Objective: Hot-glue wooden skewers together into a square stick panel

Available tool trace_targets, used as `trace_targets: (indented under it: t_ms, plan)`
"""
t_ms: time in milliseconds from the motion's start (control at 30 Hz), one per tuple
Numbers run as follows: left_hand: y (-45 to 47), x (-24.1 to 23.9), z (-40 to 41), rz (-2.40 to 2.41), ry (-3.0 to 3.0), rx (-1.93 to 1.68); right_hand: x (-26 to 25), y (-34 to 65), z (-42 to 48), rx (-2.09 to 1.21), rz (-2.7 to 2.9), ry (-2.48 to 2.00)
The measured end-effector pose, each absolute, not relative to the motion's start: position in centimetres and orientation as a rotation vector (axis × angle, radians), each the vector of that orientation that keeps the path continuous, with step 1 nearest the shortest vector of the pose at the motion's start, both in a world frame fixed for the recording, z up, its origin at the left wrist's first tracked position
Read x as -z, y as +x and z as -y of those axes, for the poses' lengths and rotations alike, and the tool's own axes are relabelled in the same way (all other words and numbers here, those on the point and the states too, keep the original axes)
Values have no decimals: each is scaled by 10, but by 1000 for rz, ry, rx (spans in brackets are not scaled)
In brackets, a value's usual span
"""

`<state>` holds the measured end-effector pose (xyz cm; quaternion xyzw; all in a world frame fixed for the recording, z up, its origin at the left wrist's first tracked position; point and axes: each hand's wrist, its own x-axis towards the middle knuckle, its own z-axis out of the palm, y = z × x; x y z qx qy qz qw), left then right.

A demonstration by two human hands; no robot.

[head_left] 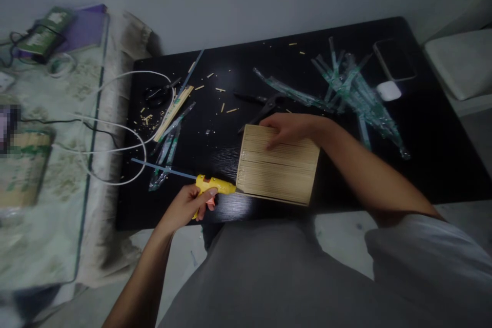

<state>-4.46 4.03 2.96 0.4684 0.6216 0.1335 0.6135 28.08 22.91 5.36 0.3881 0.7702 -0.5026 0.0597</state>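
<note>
We see a grey wall behind a black table, dim light, and pale floor below.

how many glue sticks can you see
2: one glue stick in the back of the glue gun, another glue stick beside the scissors. Others may be hidden among the wrappers.

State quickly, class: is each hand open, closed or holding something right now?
Left hand: closed, holding the yellow glue gun.
Right hand: on the slatted panel, near its far edge; whether it grips cannot be told.
</note>
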Motion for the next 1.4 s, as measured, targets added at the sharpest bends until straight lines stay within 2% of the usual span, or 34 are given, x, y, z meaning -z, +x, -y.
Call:
trace_targets:
  t_ms: [667,1233,1400]
  plan:
    - [-25,-20,-68,-1488,1020,-472,-39,280,-230,1618,-2258,1186]
    - [-41,-33,-49,-1476,971,-272,-25,278,-234,1696,-2210,1147]
    - [-37,-33,-58,-1489,973,-311,-23,279,-235,1677,-2225,1143]
